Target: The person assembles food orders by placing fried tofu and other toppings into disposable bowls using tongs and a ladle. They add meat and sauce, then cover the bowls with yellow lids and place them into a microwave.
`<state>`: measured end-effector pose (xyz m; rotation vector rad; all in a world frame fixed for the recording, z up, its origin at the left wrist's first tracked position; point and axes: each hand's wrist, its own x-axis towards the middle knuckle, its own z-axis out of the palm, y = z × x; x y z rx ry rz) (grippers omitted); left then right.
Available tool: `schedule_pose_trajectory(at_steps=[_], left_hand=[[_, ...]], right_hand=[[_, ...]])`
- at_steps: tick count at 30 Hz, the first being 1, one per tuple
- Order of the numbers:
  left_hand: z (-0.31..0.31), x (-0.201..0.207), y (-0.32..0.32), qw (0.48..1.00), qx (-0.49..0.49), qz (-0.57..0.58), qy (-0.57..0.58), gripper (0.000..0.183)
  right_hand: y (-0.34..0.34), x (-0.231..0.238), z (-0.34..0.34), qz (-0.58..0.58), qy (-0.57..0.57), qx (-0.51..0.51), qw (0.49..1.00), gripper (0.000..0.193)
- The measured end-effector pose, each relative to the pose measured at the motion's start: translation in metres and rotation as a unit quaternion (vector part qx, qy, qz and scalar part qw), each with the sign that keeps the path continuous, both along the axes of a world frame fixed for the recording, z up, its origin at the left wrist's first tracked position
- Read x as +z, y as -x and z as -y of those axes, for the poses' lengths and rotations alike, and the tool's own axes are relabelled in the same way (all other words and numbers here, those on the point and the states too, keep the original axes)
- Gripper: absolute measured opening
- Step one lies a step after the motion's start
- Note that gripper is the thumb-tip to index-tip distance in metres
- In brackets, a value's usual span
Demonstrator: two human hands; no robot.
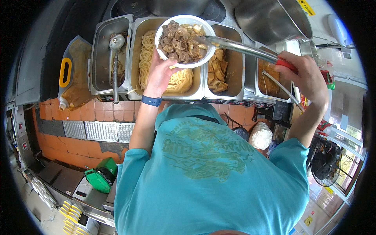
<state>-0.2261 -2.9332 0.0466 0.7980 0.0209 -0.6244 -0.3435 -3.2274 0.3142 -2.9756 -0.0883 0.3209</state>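
Note:
My left hand (158,76) holds up a white bowl (194,64) from its lower left side, thumb near the rim. Sliced brown meat (175,41) and paler pieces fill the bowl. In my right hand (307,76) are metal tongs (243,46) with a red grip, their tips over the bowl's right edge, touching or just above the food. Below the bowl sits a steel pan of thick noodles (181,81). Brown slices (216,73) lie in the pan to its right. Under my right hand, another pan holds orange-brown broth (269,85) and a long metal handle (288,90).
A ladle (116,58) rests in the leftmost pan, beside a pouch (78,76) of brown liquid with a yellow handle. A large steel pot (270,21) stands at the back right. A black fan (325,162) is at right, a green bin (100,178) lower left.

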Motion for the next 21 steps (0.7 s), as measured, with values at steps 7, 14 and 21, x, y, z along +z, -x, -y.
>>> schedule_pose_trajectory(at_steps=[7, 14, 21], left_hand=[[0.009, -0.004, -0.012, 1.0, -0.001, 0.006, 0.017, 0.079], [0.005, -0.004, -0.006, 1.0, -0.016, 0.01, -0.004, 0.072], [-0.035, -0.006, 0.022, 0.997, 0.076, -0.014, -0.01, 0.072]], right_hand=[[-0.024, -0.003, 0.024, 0.046, -0.056, -0.117, 0.991, 0.029], [-0.085, -0.049, 0.033, 0.204, -0.02, -0.138, 0.969, 0.041], [0.042, -0.13, -0.001, -0.049, -0.115, -0.295, 0.947, 0.041]])
